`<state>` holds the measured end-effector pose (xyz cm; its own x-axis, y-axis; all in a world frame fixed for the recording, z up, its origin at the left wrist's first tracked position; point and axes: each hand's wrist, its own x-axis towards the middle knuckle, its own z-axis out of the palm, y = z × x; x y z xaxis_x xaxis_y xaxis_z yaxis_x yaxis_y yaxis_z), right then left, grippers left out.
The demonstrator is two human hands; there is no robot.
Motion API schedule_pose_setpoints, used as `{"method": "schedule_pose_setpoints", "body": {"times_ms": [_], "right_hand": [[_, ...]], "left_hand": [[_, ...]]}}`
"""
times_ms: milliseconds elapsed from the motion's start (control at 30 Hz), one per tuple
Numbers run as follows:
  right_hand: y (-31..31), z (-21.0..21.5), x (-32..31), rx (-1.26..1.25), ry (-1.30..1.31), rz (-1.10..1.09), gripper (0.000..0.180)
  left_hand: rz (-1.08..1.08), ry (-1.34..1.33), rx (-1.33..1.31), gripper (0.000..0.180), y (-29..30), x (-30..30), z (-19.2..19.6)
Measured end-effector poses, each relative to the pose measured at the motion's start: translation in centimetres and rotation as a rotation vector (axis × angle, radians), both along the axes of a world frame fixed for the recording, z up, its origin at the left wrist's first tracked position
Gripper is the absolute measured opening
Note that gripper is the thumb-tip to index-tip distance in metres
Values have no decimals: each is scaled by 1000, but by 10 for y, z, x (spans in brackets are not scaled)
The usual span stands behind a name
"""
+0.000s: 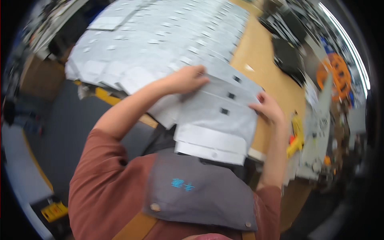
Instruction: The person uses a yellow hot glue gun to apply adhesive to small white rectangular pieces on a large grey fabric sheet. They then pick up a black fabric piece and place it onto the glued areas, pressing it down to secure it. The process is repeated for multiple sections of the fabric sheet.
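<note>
Rows of flat grey cardboard sheets point(160, 36) lie overlapped on a wooden table point(276, 80). My left hand point(188, 79) grips the far edge of a small stack of these grey sheets point(218, 120) at the table's near edge. My right hand point(269, 107) holds the stack's right side, fingers curled over the edge. The stack has small black square marks and folded white flaps at its near end, which hangs over my grey apron.
Black flat items point(289, 58) lie at the table's far right. A yellow tool point(296, 138) sits at the right edge by grey parts. An orange round object point(338, 76) is farther right. A yellow-and-black box point(54, 210) stands on the floor at lower left.
</note>
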<state>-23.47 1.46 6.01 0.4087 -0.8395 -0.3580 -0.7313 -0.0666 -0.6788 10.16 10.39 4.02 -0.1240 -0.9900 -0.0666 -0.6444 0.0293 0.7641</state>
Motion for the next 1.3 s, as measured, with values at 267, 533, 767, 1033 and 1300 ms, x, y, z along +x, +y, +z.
{"method": "schedule_pose_setpoints", "body": {"times_ms": [267, 533, 767, 1033, 1300], "right_hand": [[56, -22, -28, -104, -486, -226, 61], [79, -19, -32, -193, -438, -301, 41], [58, -37, -26, -126, -309, -306, 32], [57, -31, -32, 66, -417, -335, 32], [63, -34, -28, -59, -275, -246, 32]], "left_hand": [[142, -67, 224, 54, 32, -14, 30], [134, 104, -2, 71, 34, -21, 40], [196, 10, 56, 74, -9, -14, 9], [203, 92, 166, 69, -4, -17, 22], [141, -61, 61, 67, 3, -19, 14]]}}
